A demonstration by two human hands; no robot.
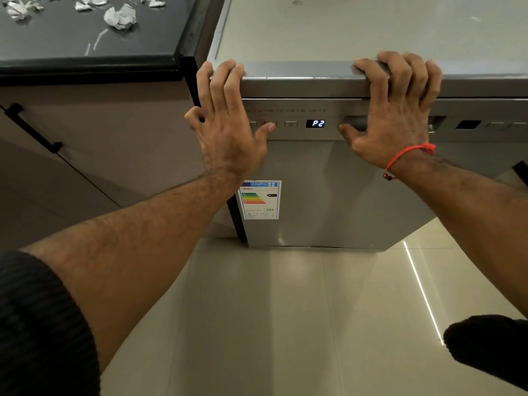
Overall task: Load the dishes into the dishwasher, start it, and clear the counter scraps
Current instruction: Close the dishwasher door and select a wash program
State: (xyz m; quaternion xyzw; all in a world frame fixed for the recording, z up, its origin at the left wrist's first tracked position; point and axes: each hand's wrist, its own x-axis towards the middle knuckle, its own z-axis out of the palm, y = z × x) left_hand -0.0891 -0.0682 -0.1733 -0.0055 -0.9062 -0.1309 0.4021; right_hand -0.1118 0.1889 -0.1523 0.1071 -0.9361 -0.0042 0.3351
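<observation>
Clearly, the dishwasher stood with its door closed, a grey metallic machine just beside the dark counter. I saw its flat top, a little dull and marked, and a control strip below the top edge. On that strip a small display showed "P2" in white light, and next to it was a power button. On the door front, low on the left, an energy label read "ENERG" and "Midea", with coloured bars and the number "262".

My left hand lay over the top corner of the machine; its fingers were nearly straight and rested on the top edge, and the thumb touched the control strip near the buttons. My right hand had its fingers bent over the top edge, with the thumb at the recessed door handle. A red thread was around the right wrist.

On the counter, crumpled paper scraps lay scattered, well apart from the hands.
</observation>
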